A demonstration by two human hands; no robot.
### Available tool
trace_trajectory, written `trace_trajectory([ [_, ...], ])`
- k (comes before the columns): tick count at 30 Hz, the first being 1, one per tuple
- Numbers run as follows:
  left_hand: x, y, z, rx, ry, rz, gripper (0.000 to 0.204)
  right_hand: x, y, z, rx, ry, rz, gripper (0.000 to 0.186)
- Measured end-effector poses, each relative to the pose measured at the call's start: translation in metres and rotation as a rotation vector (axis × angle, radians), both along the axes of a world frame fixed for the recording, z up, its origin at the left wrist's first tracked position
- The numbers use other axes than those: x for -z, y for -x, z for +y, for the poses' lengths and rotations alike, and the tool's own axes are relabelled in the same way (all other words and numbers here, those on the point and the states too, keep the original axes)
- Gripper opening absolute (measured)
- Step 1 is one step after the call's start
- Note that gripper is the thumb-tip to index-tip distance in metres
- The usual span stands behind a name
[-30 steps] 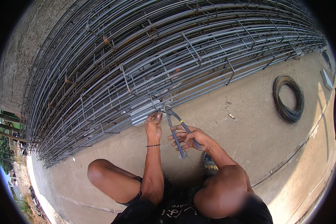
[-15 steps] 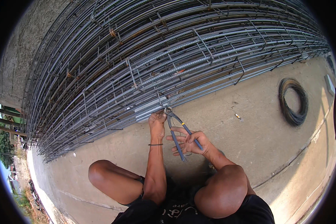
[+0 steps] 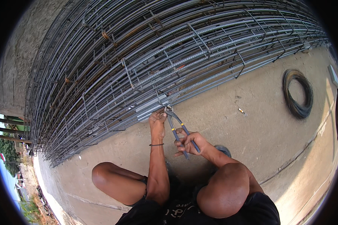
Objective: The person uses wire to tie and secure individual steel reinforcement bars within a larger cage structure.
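Note:
A pair of steel-fixer's pincers (image 3: 177,119) with blue-grey, yellow-banded handles points its jaws at the lowest bars of a stacked rebar cage (image 3: 199,39). My right hand (image 3: 191,143) holds the pincers, thumb side over one handle and fingers curled around the other. The handles stand partly apart. Beside the jaws, my left hand (image 3: 157,120) is closed against the cage's near edge; what its fingers pinch is too small to make out. Behind that hand, a light grey flat piece (image 3: 151,104) lies under the bars.
A coil of dark wire (image 3: 308,93) lies on the concrete floor at the right. A small cigarette-like stub (image 3: 241,110) is between it and my hands. At the far left rises a rough wall (image 3: 17,63). My bent knees flank my forearms.
My right hand's fingers have curled in from a spread position, and the pincers' handles have come closer together. My left hand stays by the jaws. The view has shifted slightly.

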State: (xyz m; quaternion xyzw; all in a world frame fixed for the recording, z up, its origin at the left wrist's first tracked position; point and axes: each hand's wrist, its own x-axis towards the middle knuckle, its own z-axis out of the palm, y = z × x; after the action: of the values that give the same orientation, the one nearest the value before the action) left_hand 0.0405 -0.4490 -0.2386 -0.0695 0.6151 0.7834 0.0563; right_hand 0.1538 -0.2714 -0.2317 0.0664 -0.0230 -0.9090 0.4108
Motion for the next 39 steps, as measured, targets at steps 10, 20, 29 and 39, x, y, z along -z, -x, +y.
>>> trace_trajectory([
  [10, 0.004, 0.001, 0.003, -0.030, -0.283, 0.003, 0.029, -0.028, 0.006, 0.003, 0.047, -1.186, 0.521, 0.029],
  [20, -0.010, -0.008, 0.026, -0.075, -0.301, -0.066, 0.018, -0.061, 0.013, 0.036, 0.078, -2.206, 1.303, 0.023],
  [29, -0.056, -0.030, 0.113, -0.158, -0.684, -0.359, 0.032, -0.081, 0.036, 0.067, -0.025, -2.613, 1.909, 0.033],
  [39, -0.046, -0.018, 0.137, -0.337, -0.886, -0.487, 0.015, -0.047, 0.026, 0.068, 0.267, -2.835, 1.922, 0.031],
])
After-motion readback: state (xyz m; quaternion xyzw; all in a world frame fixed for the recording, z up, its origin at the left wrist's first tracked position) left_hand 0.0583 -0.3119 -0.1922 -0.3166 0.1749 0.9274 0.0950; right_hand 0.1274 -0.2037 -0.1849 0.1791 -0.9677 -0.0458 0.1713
